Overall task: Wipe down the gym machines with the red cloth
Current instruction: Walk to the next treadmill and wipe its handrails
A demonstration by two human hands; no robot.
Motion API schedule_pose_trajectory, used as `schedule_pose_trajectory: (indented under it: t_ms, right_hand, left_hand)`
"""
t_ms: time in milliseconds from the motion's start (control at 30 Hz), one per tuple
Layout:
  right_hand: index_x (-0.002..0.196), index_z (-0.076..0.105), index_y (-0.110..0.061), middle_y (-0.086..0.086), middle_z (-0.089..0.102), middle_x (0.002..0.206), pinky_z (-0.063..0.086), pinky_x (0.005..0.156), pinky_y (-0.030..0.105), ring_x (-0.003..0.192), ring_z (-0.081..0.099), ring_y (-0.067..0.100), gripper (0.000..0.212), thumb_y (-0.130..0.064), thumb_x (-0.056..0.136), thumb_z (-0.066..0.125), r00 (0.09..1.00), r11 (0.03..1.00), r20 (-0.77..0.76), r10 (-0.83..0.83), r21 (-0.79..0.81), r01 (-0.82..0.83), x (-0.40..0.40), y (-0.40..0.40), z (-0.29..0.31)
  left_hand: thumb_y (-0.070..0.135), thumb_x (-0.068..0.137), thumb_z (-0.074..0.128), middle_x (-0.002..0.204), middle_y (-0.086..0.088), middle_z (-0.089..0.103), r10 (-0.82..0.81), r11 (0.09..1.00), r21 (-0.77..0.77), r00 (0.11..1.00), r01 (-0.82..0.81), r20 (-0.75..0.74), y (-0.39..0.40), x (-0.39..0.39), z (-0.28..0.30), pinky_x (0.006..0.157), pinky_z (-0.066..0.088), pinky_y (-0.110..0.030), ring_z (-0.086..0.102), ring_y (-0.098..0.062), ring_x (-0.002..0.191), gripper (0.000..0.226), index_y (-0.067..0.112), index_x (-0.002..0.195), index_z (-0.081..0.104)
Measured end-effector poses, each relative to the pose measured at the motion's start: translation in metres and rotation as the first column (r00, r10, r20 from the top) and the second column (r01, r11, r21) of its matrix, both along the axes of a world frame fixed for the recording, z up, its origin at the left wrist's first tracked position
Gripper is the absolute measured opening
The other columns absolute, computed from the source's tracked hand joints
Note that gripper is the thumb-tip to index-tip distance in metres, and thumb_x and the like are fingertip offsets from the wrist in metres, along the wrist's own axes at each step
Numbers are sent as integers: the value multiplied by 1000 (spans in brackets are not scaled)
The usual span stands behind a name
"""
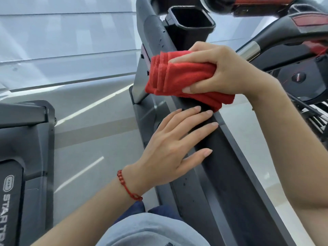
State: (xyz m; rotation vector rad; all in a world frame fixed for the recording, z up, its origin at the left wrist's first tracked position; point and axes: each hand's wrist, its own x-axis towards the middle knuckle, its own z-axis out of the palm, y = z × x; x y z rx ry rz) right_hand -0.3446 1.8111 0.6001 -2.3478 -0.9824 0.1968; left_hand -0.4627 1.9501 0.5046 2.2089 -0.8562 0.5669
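1. right hand point(218, 68) is gripping the folded red cloth point(179, 77), fingers over the top and thumb curling under its near edge, so i'm keeping the folds bunched into one thick pad.
2. i'm pressing that cloth down on the dark side rail point(227, 167) of the treadmill, at its upper end just below the black cup holder point(190, 25), which, i judge, puts the wiping face flat on the rail.
3. left hand point(170, 150) is lying flat on the same rail just below the cloth, fingers straight and spread, holding nothing; i'm reading it as a brace for steadying myself.
4. i'm seeing water spots dotting the rail nearer me, so that stretch probably needs wiping.
5. another machine point(23, 157) is standing to the left, well apart across the floor.
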Motion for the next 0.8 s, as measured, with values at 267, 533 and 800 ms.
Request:
schedule_pose_trajectory:
  t_ms: [267,533,800]
  right_hand:
    - [117,58,-34,6,57,108,44,93,29,98,56,12,51,-26,71,77,1000,1000,0,-30,4,30,21,18,3]
    - [117,59,-33,1,57,107,40,89,15,97,55,4,52,-30,68,76,1000,1000,-15,-10,-3,10,21,11,0]
    - [120,54,-35,2,56,106,38,92,18,98,53,4,55,-28,71,76,997,997,18,-77,25,77,57,30,-1]
  left_hand:
    - [30,93,46,129,-8,57,-41,999,-14,999,41,22,6,7,0,105,35,-47,46,-22,125,35,10,118,62]
    - [31,93,47,128,-11,56,-84,995,-58,996,85,7,19,30,8,101,38,-43,47,-24,124,37,7,118,62]
    - [30,92,49,128,-10,57,-57,998,-27,998,58,22,27,68,8,101,38,-46,47,-26,124,36,8,118,61]
